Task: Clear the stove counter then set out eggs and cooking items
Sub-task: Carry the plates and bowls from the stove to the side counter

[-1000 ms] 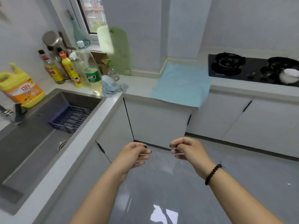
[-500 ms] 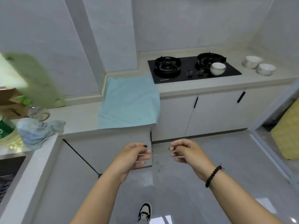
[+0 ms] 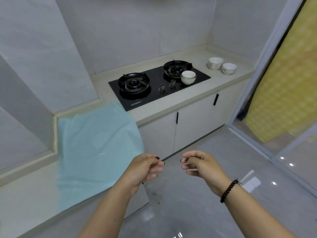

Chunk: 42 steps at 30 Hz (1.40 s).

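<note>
Countertop stove [image 3: 159, 86] bears a white bowl [image 3: 188, 77], well beyond both hands' seemingly empty, loosely curled fingers [image 3: 155, 168].

The head camera is swinging right along the counter; the sink, the bottles and the green cutting board are dropping out of sight on the left; the black gas stove [image 3: 158, 85] is coming toward the centre with a white bowl [image 3: 188, 77] on its glass; two more bowls [image 3: 221, 65] and a yellow patterned curtain [image 3: 284, 79] are showing at right
</note>
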{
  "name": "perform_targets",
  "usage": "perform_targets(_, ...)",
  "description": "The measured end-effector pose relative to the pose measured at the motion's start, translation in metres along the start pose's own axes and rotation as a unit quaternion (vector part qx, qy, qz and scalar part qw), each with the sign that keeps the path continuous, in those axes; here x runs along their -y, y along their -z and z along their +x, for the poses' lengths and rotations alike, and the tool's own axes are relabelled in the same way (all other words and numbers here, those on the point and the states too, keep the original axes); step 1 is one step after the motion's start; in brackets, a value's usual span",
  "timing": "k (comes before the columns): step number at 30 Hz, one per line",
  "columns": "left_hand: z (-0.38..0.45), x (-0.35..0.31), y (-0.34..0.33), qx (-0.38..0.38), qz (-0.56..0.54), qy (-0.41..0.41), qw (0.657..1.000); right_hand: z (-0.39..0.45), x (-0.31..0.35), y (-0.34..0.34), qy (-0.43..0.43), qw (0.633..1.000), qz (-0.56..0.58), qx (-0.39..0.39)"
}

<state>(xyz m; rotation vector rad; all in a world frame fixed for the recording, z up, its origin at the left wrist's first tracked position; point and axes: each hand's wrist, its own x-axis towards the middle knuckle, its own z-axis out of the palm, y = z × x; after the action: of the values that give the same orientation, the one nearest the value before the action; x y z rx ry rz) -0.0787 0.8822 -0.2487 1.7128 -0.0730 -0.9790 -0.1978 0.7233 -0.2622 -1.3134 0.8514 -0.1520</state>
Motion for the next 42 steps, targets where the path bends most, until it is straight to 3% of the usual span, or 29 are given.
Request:
perform_targets(13,0.142,-0.101,-0.118,0.065,0.018,0.005,0.998,0.127,0.058,0.122,0.003,0.995,0.065,-0.073)
perform_targets(23,0.255,-0.202,-0.245,0.07,0.003,0.003,0.998,0.244,0.163,0.261,0.024,0.996,0.044,-0.076)
perform_targets(32,0.361,-0.283,-0.288,0.092,-0.004,-0.02,0.996,0.35,0.208,0.293,-0.004,0.998,0.041,-0.056)
perform_targets(42,0.52,-0.368,-0.337,0.116,-0.023,0.015,0.993,0.507,0.293,0.331,0.024,0.994,-0.009,-0.111)
